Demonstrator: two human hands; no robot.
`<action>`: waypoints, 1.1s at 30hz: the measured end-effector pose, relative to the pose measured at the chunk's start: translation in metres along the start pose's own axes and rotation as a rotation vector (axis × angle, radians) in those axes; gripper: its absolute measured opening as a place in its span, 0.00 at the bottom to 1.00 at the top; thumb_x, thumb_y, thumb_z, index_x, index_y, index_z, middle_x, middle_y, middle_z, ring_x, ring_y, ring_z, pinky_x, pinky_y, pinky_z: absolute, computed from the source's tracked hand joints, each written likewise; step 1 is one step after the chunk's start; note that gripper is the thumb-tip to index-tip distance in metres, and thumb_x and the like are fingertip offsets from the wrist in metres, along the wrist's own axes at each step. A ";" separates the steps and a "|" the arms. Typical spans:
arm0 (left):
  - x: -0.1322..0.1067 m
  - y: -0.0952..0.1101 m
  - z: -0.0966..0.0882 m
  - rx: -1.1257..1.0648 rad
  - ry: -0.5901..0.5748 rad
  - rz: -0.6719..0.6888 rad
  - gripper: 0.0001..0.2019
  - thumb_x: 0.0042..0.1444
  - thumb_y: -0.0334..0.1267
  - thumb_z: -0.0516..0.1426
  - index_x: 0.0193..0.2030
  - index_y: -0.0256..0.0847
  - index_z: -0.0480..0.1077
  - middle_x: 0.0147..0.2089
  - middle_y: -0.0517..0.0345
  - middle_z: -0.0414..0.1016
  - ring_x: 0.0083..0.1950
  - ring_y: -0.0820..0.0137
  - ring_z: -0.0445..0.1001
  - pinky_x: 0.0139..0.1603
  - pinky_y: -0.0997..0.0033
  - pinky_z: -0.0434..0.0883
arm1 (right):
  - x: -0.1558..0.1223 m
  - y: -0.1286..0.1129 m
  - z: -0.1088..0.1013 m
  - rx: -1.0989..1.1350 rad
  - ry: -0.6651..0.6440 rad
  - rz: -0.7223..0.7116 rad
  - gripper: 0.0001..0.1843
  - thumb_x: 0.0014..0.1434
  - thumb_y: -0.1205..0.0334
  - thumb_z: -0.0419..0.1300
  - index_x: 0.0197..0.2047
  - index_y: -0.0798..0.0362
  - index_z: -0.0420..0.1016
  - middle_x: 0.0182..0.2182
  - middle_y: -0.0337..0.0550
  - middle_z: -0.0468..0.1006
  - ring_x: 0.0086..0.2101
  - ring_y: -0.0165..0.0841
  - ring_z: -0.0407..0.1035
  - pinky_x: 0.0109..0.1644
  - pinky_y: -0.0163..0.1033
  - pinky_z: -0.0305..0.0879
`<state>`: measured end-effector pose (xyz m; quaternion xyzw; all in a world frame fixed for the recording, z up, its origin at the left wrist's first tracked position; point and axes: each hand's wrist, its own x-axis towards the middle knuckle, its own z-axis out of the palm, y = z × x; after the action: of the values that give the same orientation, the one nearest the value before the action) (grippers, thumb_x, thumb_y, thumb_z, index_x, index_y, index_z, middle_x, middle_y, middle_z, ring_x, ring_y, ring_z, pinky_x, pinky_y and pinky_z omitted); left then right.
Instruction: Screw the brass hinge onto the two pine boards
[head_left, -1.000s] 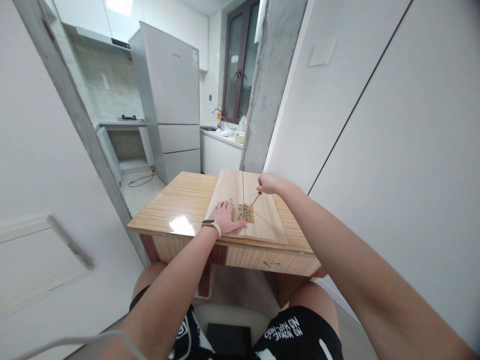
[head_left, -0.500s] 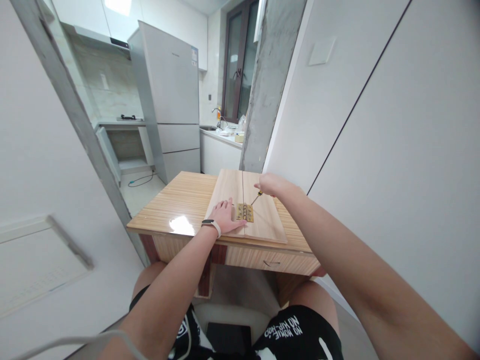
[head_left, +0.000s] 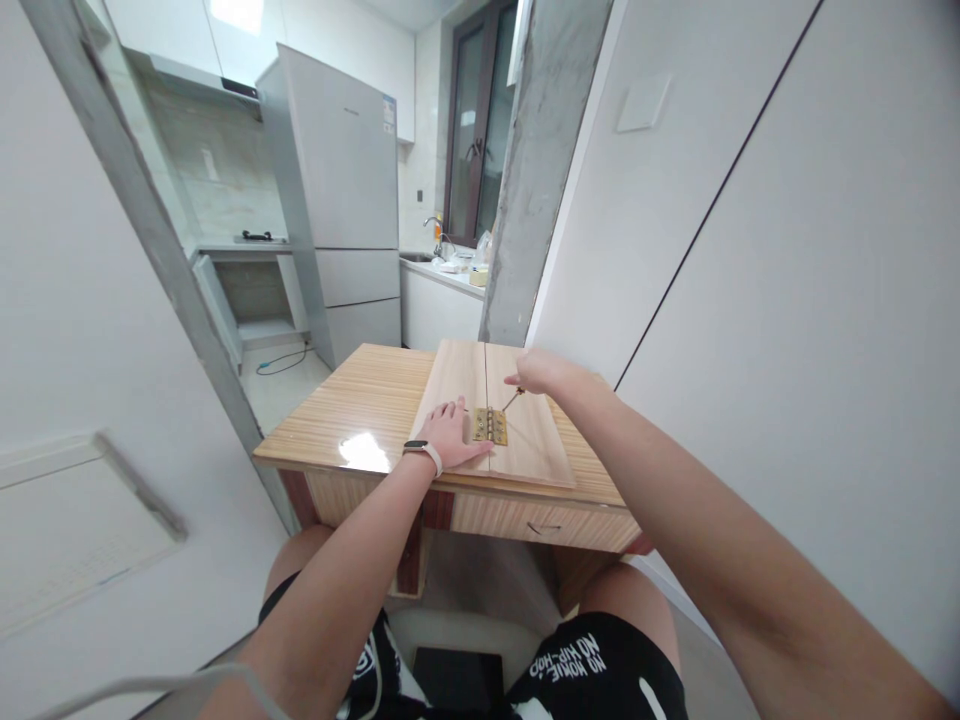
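The fingers of the right hand (head_left: 538,370) are curled around a screwdriver (head_left: 513,401), most of its grip hidden inside the fist. The thin shaft slants from them down to the left, its tip at the far right corner of a brass hinge (head_left: 490,426); whether it sits in a screw is too small to tell. The fingers of the left hand (head_left: 448,435) grip nothing: they lie flat and fairly close together on the left board (head_left: 459,370), thumb stretched wide along the hinge's near edge. The hinge lies between the two hands, across the seam where that board meets the right board (head_left: 536,440), which is beneath the right fist. A pale wristband (head_left: 425,455) circles the wrist just behind the left fingers. Under both boards is the wood-grain desk (head_left: 360,400), and below the hands, in its front, a drawer handle (head_left: 544,527). Well beyond the fingers stands a grey fridge (head_left: 352,170).
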<state>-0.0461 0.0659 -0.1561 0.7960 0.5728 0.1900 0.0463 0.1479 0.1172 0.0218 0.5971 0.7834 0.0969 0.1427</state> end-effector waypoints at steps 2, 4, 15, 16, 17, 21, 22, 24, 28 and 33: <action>0.000 0.000 0.000 -0.001 0.005 0.002 0.63 0.50 0.81 0.47 0.79 0.34 0.41 0.75 0.36 0.57 0.75 0.44 0.54 0.72 0.50 0.52 | 0.002 0.001 0.002 0.006 0.008 -0.018 0.26 0.71 0.48 0.55 0.57 0.60 0.81 0.53 0.65 0.80 0.55 0.50 0.74 0.54 0.45 0.71; 0.001 -0.001 0.001 0.000 0.008 0.003 0.63 0.50 0.81 0.47 0.79 0.34 0.41 0.75 0.36 0.57 0.75 0.44 0.54 0.72 0.50 0.52 | 0.001 0.001 0.002 0.002 0.036 -0.028 0.23 0.70 0.51 0.57 0.57 0.58 0.80 0.54 0.64 0.80 0.55 0.49 0.74 0.54 0.45 0.71; 0.000 0.001 -0.001 -0.005 -0.007 0.001 0.63 0.50 0.81 0.46 0.79 0.34 0.40 0.76 0.36 0.56 0.76 0.44 0.53 0.72 0.50 0.52 | -0.003 -0.004 -0.001 -0.024 0.017 -0.021 0.22 0.59 0.64 0.69 0.56 0.60 0.81 0.52 0.63 0.80 0.52 0.46 0.76 0.55 0.42 0.71; 0.000 0.001 -0.002 -0.005 -0.010 0.001 0.63 0.50 0.81 0.46 0.79 0.34 0.39 0.76 0.36 0.55 0.76 0.43 0.52 0.72 0.50 0.52 | -0.003 -0.004 -0.001 -0.024 -0.004 -0.006 0.23 0.59 0.60 0.70 0.56 0.61 0.80 0.53 0.64 0.80 0.54 0.47 0.75 0.56 0.43 0.71; 0.000 0.001 -0.002 -0.006 -0.014 0.000 0.63 0.50 0.81 0.46 0.79 0.34 0.39 0.76 0.36 0.55 0.76 0.43 0.52 0.72 0.50 0.51 | -0.003 -0.004 -0.001 -0.018 -0.022 0.006 0.24 0.60 0.57 0.69 0.56 0.60 0.80 0.53 0.64 0.80 0.55 0.48 0.75 0.56 0.43 0.70; 0.000 0.002 -0.003 -0.002 -0.016 -0.002 0.63 0.50 0.81 0.47 0.80 0.35 0.38 0.76 0.37 0.55 0.76 0.43 0.52 0.72 0.49 0.52 | -0.007 -0.002 -0.001 0.025 -0.017 0.009 0.23 0.63 0.51 0.66 0.54 0.60 0.81 0.53 0.64 0.80 0.56 0.47 0.73 0.57 0.41 0.68; 0.000 0.002 -0.002 -0.001 -0.014 -0.001 0.63 0.50 0.81 0.47 0.80 0.35 0.37 0.76 0.37 0.55 0.76 0.43 0.52 0.72 0.49 0.52 | -0.008 -0.002 -0.001 0.025 -0.009 0.006 0.23 0.63 0.51 0.67 0.54 0.60 0.81 0.53 0.64 0.80 0.56 0.47 0.73 0.58 0.41 0.68; 0.000 0.001 -0.002 0.003 -0.013 0.001 0.63 0.51 0.81 0.47 0.80 0.35 0.37 0.76 0.37 0.55 0.76 0.43 0.52 0.72 0.49 0.51 | -0.010 -0.001 0.000 0.019 -0.006 0.010 0.24 0.61 0.52 0.68 0.55 0.61 0.81 0.54 0.66 0.79 0.56 0.48 0.73 0.58 0.42 0.67; 0.000 0.000 0.000 0.006 -0.009 -0.002 0.63 0.50 0.81 0.46 0.80 0.36 0.37 0.76 0.37 0.55 0.76 0.43 0.52 0.72 0.49 0.51 | -0.011 0.000 0.000 0.025 -0.028 0.003 0.25 0.57 0.53 0.71 0.53 0.60 0.82 0.53 0.64 0.80 0.55 0.47 0.74 0.58 0.43 0.68; 0.001 0.000 0.001 -0.003 0.001 0.001 0.62 0.50 0.81 0.47 0.79 0.36 0.40 0.76 0.37 0.56 0.76 0.44 0.53 0.72 0.50 0.53 | -0.012 -0.002 0.003 0.088 -0.050 -0.029 0.27 0.58 0.46 0.70 0.51 0.59 0.83 0.49 0.63 0.82 0.53 0.49 0.75 0.56 0.44 0.69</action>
<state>-0.0458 0.0666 -0.1566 0.7961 0.5723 0.1912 0.0471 0.1504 0.1054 0.0192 0.5934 0.7918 0.0454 0.1371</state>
